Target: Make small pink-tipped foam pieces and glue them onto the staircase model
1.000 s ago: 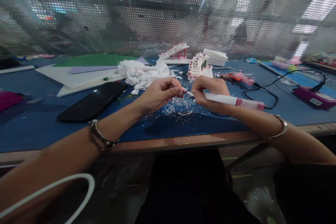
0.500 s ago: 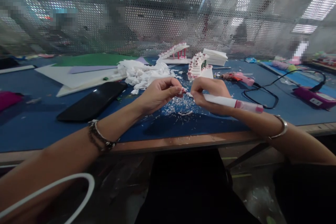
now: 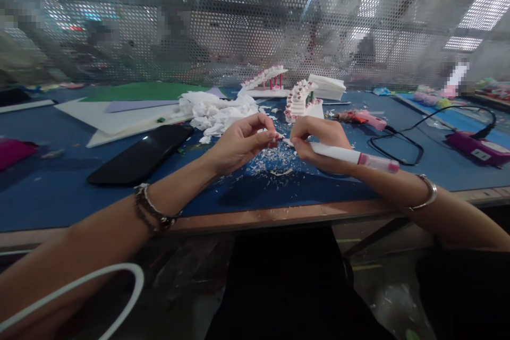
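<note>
My left hand (image 3: 245, 143) pinches a small white piece (image 3: 281, 136) between thumb and fingertips; most of it is hidden by the fingers. My right hand (image 3: 321, 143) grips a white marker pen (image 3: 337, 153) with a pinkish-red band and clear end. The pen's tip points left, close to the small piece; whether they touch I cannot tell. Under the hands, white shavings (image 3: 274, 164) lie scattered on the blue table. Just behind stands a small curved white staircase model (image 3: 298, 102) with red-marked edges.
A second staircase model (image 3: 266, 81) stands farther back. Left lie a heap of white scraps (image 3: 217, 109), a black phone (image 3: 141, 154) and a green sheet (image 3: 147, 90). Right are a pink glue gun (image 3: 370, 119) with a black cord and a purple power box (image 3: 478, 147). A perforated metal screen (image 3: 255, 26) rises behind.
The pen tip and the small white piece have shifted slightly against each other; less red shows at the left fingertips. Both hands stay in nearly the same place.
</note>
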Motion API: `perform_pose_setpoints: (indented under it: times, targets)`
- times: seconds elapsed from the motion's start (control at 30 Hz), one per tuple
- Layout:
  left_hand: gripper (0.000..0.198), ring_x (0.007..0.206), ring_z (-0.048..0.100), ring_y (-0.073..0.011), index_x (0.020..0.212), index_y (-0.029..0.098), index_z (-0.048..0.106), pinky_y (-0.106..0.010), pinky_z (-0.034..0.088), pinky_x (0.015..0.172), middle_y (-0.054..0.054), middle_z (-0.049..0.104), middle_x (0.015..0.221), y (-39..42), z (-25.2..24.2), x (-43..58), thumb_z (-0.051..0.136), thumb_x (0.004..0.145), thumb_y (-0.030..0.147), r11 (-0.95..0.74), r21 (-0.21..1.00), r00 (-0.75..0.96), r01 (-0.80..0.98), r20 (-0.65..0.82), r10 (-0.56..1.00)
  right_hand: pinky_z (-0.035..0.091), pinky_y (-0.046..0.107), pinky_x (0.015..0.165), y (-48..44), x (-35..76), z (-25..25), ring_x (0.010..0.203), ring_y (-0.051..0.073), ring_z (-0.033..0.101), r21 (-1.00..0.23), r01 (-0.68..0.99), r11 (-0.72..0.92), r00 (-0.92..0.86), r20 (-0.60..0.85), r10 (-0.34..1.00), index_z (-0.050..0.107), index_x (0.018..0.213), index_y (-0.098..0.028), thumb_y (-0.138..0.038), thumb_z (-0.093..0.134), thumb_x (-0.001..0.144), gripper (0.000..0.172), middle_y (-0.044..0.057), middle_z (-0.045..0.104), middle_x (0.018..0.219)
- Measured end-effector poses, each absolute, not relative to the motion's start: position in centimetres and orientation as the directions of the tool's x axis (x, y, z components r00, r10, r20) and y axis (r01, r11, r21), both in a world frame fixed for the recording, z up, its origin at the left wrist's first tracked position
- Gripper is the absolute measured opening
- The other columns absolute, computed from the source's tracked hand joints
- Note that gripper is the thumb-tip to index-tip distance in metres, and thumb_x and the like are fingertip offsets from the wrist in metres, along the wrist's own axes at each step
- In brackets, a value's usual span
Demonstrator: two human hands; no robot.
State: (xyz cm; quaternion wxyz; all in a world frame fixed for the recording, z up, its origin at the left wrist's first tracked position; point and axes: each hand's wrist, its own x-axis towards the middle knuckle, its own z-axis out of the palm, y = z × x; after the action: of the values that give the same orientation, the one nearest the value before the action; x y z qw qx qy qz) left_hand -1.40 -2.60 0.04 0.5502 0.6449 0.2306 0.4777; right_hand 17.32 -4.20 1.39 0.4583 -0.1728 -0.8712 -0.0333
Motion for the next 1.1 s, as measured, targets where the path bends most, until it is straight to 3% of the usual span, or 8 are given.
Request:
perform_pose_setpoints:
  times: [0.17,0.4,0.6,0.73,0.87,1.0,1.1]
  targets:
    - [0.015,0.065,0.051,-0.007,0.082,0.016,0.063,-0.02,0.042,0.063,0.001,0.056,0.072,-2.63,-0.03,-1.34,0.068,0.068,0.019,-0.274,0.93,0.438,-0.247,0.359,0.824,0.039,0.016,0.056,-4.13,17.27,1.29,0.058,0.004,0.046,-0.081,0.296,0.952,-0.537,0.81,0.236,0.05,0.069,-0.016,-0.015,0.045,0.076,0.009,-0.004,0.053,0.065]
    - [0.014,0.064,0.052,-0.0061,0.068,0.015,0.062,-0.019,0.043,0.064,0.0,0.058,0.076,-2.63,-0.05,-1.39,0.069,0.069,0.027,-0.317,0.915,0.43,-0.249,0.397,0.811,0.041,0.016,0.057,-4.02,17.33,1.17,0.059,0.004,0.047,-0.039,0.277,0.96,-0.557,0.808,0.194,0.05,0.07,-0.016,-0.016,0.044,0.079,0.01,-0.003,0.053,0.066]
    - [0.025,0.066,0.056,-0.0081,0.086,0.017,0.065,-0.02,0.045,0.063,0.0,0.061,0.074,-2.65,-0.01,-1.35,0.072,0.064,0.027,-0.247,0.945,0.416,-0.216,0.318,0.852,0.041,0.017,0.058,-4.13,17.29,1.11,0.059,0.004,0.047,-0.034,0.258,0.965,-0.553,0.814,0.177,0.048,0.069,-0.016,-0.015,0.045,0.079,0.011,-0.003,0.052,0.065]
    - [0.018,0.055,0.054,-0.0074,0.078,0.017,0.067,-0.02,0.044,0.053,0.0,0.061,0.066,-2.58,-0.11,-1.48,0.07,0.067,0.031,-0.252,0.945,0.444,-0.206,0.32,0.837,0.041,0.017,0.058,-4.22,17.28,1.11,0.06,0.004,0.047,-0.046,0.252,0.967,-0.558,0.809,0.184,0.049,0.07,-0.016,-0.015,0.045,0.079,0.01,-0.003,0.052,0.065]
    - [0.02,0.06,0.057,-0.009,0.075,0.017,0.067,-0.021,0.045,0.056,-0.001,0.062,0.068,-2.58,-0.05,-1.52,0.072,0.064,0.033,-0.253,0.949,0.44,-0.188,0.312,0.842,0.041,0.017,0.058,-4.27,17.33,1.14,0.06,0.004,0.048,-0.033,0.255,0.967,-0.561,0.809,0.175,0.049,0.07,-0.016,-0.015,0.044,0.08,0.011,-0.002,0.054,0.066]
    - [0.019,0.066,0.058,-0.0092,0.076,0.017,0.066,-0.02,0.046,0.06,-0.001,0.062,0.071,-2.58,-0.04,-1.43,0.072,0.065,0.031,-0.264,0.946,0.423,-0.19,0.322,0.847,0.041,0.018,0.057,-4.47,17.56,1.37,0.059,0.005,0.049,-0.088,0.218,0.972,-0.547,0.814,0.196,0.05,0.071,-0.016,-0.016,0.045,0.079,0.009,-0.002,0.055,0.065]
    - [0.026,0.068,0.057,-0.008,0.088,0.018,0.066,-0.02,0.046,0.064,-0.001,0.062,0.078,-2.58,-0.05,-1.35,0.073,0.065,0.025,-0.266,0.938,0.408,-0.223,0.337,0.848,0.041,0.02,0.056,-4.69,17.77,1.59,0.057,0.006,0.049,-0.174,0.214,0.961,-0.499,0.826,0.261,0.049,0.071,-0.017,-0.016,0.046,0.077,0.007,-0.002,0.054,0.063]
